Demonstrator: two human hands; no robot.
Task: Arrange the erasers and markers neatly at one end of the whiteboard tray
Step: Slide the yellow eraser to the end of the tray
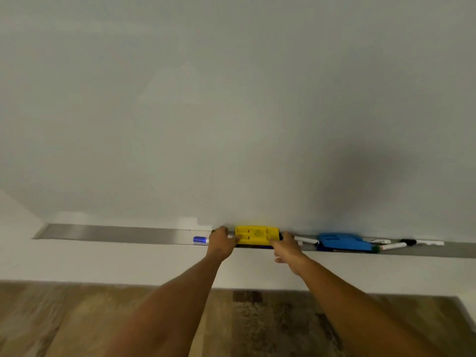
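Yellow eraser (256, 235) sits mid-way along metal whiteboard tray (116, 234), flat against whiteboard (231, 112). Left hand (221, 243) grips its left end, fingers curled on it; right hand (288, 247) clasps right end. Blue-capped marker (201, 239) lies just left of left hand. Blue eraser (343, 242) further right, markers (391, 246) scattered around it at angles.
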